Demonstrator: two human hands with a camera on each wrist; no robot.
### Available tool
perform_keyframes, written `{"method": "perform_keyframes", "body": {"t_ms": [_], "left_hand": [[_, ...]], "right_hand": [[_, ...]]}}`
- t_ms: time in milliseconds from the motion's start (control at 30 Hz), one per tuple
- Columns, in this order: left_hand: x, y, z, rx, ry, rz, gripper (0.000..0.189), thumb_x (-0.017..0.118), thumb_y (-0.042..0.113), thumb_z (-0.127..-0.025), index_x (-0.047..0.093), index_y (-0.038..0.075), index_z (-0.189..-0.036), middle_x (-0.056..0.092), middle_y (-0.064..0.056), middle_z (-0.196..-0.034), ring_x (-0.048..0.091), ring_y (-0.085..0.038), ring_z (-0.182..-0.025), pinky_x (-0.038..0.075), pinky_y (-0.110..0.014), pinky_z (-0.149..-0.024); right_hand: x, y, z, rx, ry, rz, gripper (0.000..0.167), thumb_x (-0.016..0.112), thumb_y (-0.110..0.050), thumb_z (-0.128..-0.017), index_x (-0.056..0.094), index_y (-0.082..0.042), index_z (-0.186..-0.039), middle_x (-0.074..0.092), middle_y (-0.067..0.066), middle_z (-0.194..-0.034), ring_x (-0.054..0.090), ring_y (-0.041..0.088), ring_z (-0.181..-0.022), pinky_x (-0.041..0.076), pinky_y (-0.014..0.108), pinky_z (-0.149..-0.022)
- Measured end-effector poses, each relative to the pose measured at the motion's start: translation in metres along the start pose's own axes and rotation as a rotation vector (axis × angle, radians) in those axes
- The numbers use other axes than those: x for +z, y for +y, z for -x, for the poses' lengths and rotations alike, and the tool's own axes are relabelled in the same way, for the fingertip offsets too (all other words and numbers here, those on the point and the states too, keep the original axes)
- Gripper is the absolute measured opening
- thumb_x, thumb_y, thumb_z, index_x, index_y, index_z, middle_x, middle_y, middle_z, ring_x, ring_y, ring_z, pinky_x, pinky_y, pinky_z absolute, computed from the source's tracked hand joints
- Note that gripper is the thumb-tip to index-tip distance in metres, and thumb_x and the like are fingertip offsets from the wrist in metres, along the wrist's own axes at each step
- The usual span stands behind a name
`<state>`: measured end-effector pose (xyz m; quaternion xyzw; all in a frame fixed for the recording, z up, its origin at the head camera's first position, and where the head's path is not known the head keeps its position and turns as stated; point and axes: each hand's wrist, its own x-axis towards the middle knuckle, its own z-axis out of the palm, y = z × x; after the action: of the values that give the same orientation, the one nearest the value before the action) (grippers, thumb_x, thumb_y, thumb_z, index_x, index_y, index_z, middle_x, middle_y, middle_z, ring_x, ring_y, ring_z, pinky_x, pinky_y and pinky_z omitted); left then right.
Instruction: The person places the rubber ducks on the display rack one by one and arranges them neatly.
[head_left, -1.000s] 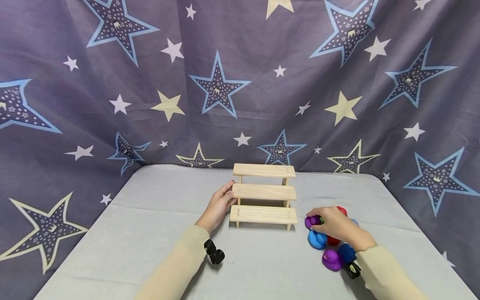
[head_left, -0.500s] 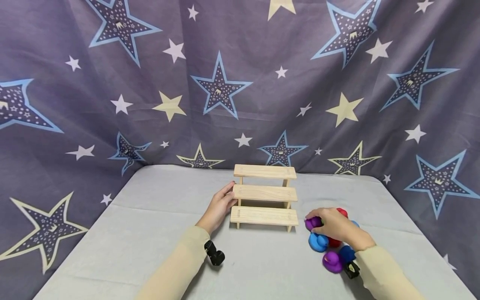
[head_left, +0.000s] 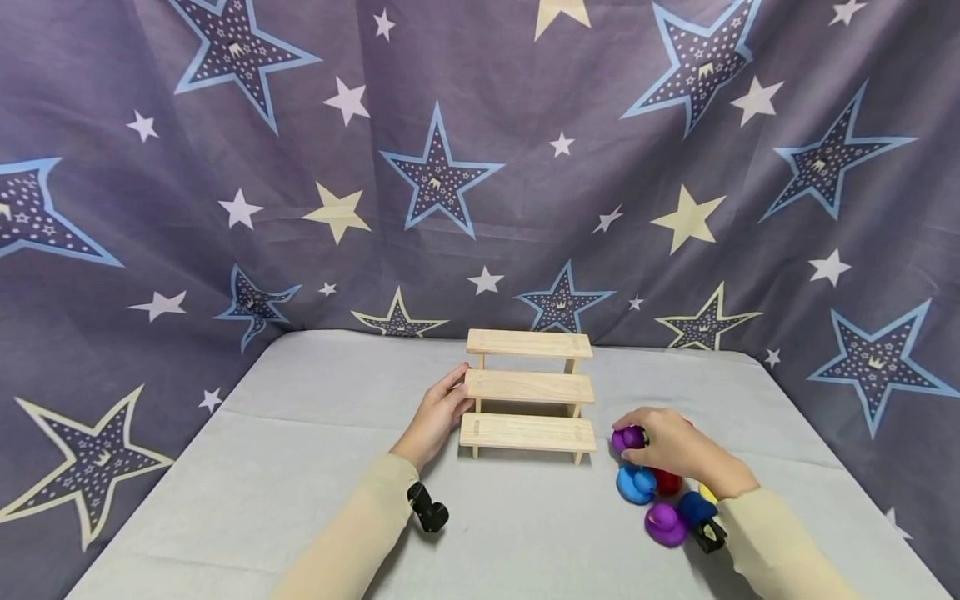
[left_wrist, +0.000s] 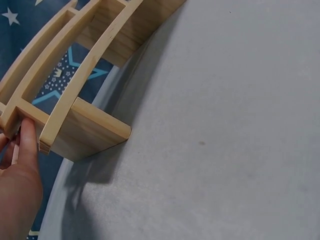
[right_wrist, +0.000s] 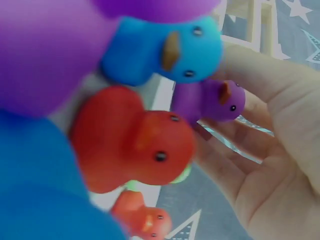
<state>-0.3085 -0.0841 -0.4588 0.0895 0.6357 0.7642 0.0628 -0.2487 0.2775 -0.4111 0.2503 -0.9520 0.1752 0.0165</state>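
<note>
A three-tier wooden display stand [head_left: 528, 385] stands on the cloth-covered table. My left hand [head_left: 433, 421] grips the left end of its middle tier, thumb and fingers around the wood in the left wrist view. To the right of the stand, my right hand [head_left: 678, 450] holds a small purple rubber duck [right_wrist: 212, 102] between thumb and fingers. Beside that hand sit a light blue duck [head_left: 636, 484], a red duck [right_wrist: 132, 140], another purple duck [head_left: 665, 525] and a dark blue duck [head_left: 696, 507]. The right hand partly covers the group in the head view.
A smaller orange-red duck [right_wrist: 142, 215] and a bit of a green one [right_wrist: 183, 175] show behind the red duck. A yellow thing [head_left: 707, 493] peeks out by the right sleeve. Behind the table hangs a star-patterned curtain [head_left: 480, 167].
My right hand has risen slightly with the purple duck, and a yellow thing now shows by its wrist. The left hand and the stand stay in place.
</note>
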Motion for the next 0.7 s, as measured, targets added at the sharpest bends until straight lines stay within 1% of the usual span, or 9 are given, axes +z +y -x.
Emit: {"method": "perform_keyframes", "body": {"t_ms": [200, 500, 567, 700], "left_hand": [[0.0, 0.001, 0.001, -0.008, -0.001, 0.002, 0.053, 0.041, 0.008, -0.107, 0.027, 0.004, -0.158, 0.025, -0.017, -0.161, 0.034, -0.032, -0.144, 0.039, -0.034, -0.115], [-0.001, 0.002, 0.001, -0.011, -0.004, -0.001, 0.052, 0.039, 0.008, -0.107, 0.026, 0.002, -0.157, 0.022, -0.017, -0.162, 0.033, -0.032, -0.144, 0.038, -0.034, -0.116], [-0.001, 0.003, 0.001, -0.012, -0.003, 0.002, 0.052, 0.039, 0.007, -0.107, 0.026, 0.002, -0.157, 0.022, -0.018, -0.162, 0.033, -0.032, -0.144, 0.038, -0.035, -0.116], [0.0, 0.002, 0.001, -0.015, -0.008, 0.006, 0.052, 0.038, 0.007, -0.107, 0.026, 0.002, -0.157, 0.022, -0.018, -0.162, 0.033, -0.033, -0.144, 0.037, -0.035, -0.117]], "right_hand": [[-0.016, -0.006, -0.004, -0.033, 0.026, -0.002, 0.034, 0.082, -0.013, -0.079, 0.073, -0.003, -0.11, 0.069, 0.007, -0.103, 0.06, 0.016, -0.083, 0.062, 0.034, -0.073], [-0.033, -0.016, -0.013, -0.123, 0.119, 0.029, 0.033, 0.082, -0.013, -0.079, 0.073, -0.003, -0.11, 0.069, 0.006, -0.102, 0.061, 0.015, -0.085, 0.061, 0.031, -0.072], [-0.035, -0.019, -0.016, -0.13, 0.136, 0.037, 0.033, 0.081, -0.014, -0.08, 0.073, -0.004, -0.11, 0.069, 0.005, -0.102, 0.061, 0.014, -0.085, 0.06, 0.031, -0.072], [-0.038, -0.026, -0.022, -0.13, 0.14, 0.038, 0.031, 0.08, -0.015, -0.082, 0.073, -0.006, -0.111, 0.069, 0.003, -0.102, 0.06, 0.014, -0.085, 0.058, 0.032, -0.073]]}}
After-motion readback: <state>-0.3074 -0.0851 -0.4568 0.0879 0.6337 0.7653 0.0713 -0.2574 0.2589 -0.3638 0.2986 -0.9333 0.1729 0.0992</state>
